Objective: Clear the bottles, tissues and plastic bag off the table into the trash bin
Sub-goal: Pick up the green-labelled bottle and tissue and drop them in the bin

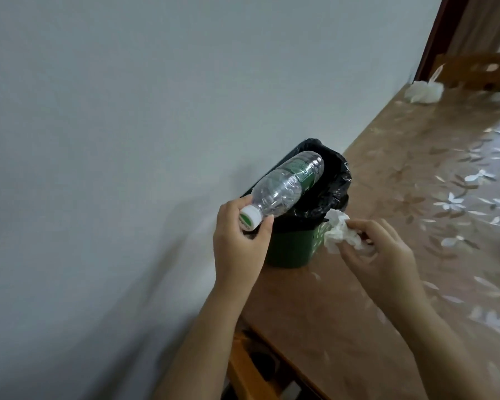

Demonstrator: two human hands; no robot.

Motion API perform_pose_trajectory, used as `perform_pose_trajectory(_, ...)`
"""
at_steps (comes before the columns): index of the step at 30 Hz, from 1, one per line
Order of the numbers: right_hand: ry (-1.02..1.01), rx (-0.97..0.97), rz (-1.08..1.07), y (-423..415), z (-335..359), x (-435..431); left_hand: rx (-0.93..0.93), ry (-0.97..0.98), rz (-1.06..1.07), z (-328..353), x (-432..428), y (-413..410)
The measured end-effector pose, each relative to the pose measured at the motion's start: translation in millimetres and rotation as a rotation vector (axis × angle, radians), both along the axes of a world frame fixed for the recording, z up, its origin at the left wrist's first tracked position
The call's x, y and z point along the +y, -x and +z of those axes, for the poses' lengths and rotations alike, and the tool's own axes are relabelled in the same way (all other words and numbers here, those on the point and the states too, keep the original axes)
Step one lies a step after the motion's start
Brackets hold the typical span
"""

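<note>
My left hand (pixel 238 241) grips an empty clear plastic bottle (pixel 277 189) by its white cap end. The bottle has a green label and lies tilted, its base over the mouth of the trash bin (pixel 289 249). The bin is small and green, lined with a black bag (pixel 334 183), and stands on the table at its left edge by the wall. My right hand (pixel 384 255) pinches a crumpled white tissue (pixel 339 230) just right of the bin's rim. A white plastic bag (pixel 423 92) lies at the table's far end.
The table (pixel 416 174) carries a shiny brown cloth with a pale flower print. A grey wall runs along its left side. A wooden chair back (pixel 474 70) stands beyond the far end. A wooden frame shows under the near table edge.
</note>
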State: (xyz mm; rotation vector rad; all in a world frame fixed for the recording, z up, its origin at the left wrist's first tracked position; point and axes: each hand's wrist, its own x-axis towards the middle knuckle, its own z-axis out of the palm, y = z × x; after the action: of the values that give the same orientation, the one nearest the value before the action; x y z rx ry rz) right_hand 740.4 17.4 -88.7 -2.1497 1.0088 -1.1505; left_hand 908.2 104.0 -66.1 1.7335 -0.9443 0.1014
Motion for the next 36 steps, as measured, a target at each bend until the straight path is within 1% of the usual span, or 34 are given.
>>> perform_pose_trajectory(3,-0.025,0.002,-0.005,-1,-6,-12,-0.143,-0.058,-0.024,-8,-25,-9)
perform_pose_trajectory(7,-0.055,0.007,-0.021,-3,-10,-25,-0.224,-0.143,-0.065,-18,-52,-19)
perform_pose_trajectory(11,-0.072,0.003,-0.04,-5,-12,-34,-0.242,-0.236,-0.099,-25,-72,-26)
perform_pose_trajectory(16,-0.094,-0.005,-0.073,-14,-12,-39,-0.188,-0.344,-0.193,-36,-82,-32)
perform_pose_trajectory(19,-0.093,0.015,-0.071,-20,-16,-41,-0.182,-0.388,-0.211,-42,-82,-36)
perform_pose_trajectory(23,-0.059,0.021,-0.056,-32,-18,-40,-0.275,-0.404,-0.236,-47,-79,-42)
perform_pose_trajectory(26,-0.058,0.033,-0.039,-40,-16,-39,-0.289,-0.402,-0.242,-47,-73,-46)
perform_pose_trajectory(31,-0.037,0.069,-0.034,-56,-11,-40,-0.39,-0.366,-0.21,-42,-56,-53)
perform_pose_trajectory(36,0.032,0.111,-0.015,-81,-4,-48,-0.429,-0.353,-0.207,-39,-31,-60)
